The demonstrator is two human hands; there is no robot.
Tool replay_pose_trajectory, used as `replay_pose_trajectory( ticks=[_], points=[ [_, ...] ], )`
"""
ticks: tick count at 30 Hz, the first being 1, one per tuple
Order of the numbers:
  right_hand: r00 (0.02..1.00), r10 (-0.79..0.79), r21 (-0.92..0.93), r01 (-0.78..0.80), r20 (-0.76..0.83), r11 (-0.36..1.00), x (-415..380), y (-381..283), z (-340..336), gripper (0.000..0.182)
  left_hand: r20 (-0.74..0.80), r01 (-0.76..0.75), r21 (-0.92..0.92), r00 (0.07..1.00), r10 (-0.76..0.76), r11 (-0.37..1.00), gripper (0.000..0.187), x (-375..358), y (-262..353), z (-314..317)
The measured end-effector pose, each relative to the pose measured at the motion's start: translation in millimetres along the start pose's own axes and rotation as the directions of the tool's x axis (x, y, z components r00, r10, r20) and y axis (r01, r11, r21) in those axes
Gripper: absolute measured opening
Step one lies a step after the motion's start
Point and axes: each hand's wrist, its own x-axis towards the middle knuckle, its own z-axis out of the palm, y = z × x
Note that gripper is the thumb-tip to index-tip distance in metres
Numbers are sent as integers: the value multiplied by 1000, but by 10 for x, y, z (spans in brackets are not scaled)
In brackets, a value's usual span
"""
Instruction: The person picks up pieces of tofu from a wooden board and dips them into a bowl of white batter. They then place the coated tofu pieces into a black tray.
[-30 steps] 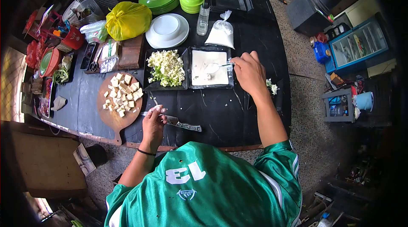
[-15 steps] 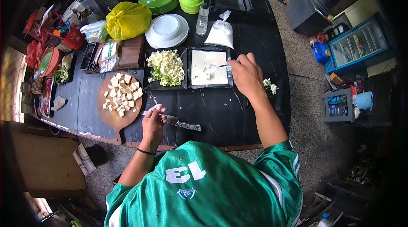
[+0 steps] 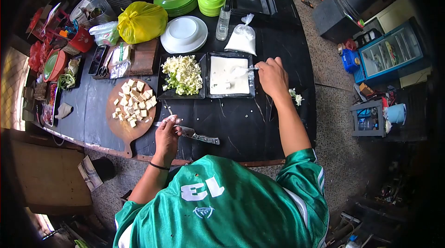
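My right hand (image 3: 272,77) grips the handle of a spoon (image 3: 240,70), whose bowl is over the white batter (image 3: 222,69) in a square black tray (image 3: 253,91). A pale cube (image 3: 227,85) lies in the batter. My left hand (image 3: 167,132) is raised near the table's front edge, fingers curled and whitish at the tips; whether it holds anything is too small to tell. Beside and partly behind it lies a knife (image 3: 205,139). Pale cubes (image 3: 134,102) sit on a round wooden board (image 3: 121,128). Chopped vegetables (image 3: 181,74) fill another black tray (image 3: 162,94).
White plates (image 3: 183,34), stacked green plates (image 3: 175,0), a yellow bag (image 3: 141,22), a bottle (image 3: 222,23) and a bag of white powder (image 3: 242,39) stand behind the trays. Scissors (image 3: 104,68) lie at the left, and vegetable scraps (image 3: 295,97) beyond my right forearm.
The spoon has shifted right and slightly up over the batter, with my right hand moving a little. A cube now shows more clearly in the batter. My left hand has barely moved.
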Motion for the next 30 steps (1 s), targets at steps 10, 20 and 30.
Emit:
replay_pose_trajectory(
  ticks=[10, 20, 30],
  points=[
    [985, -49, 114, 30, 168, 993, 273, -158, 522, 20, -14, -7, -16, 1000, 7, 1000, 22, -15, 19, -32],
    [949, -154, 218, 94, 276, 971, 340, -273, 631, 22, -29, -1, -4, 1000, 1, 1000, 22, 9, 6, -25],
    [934, -133, 318, 22, 331, 948, 378, -202, 751, 24, -38, 14, 5, 999, -14, 1000, 21, 7, 31, 20]
  ],
)
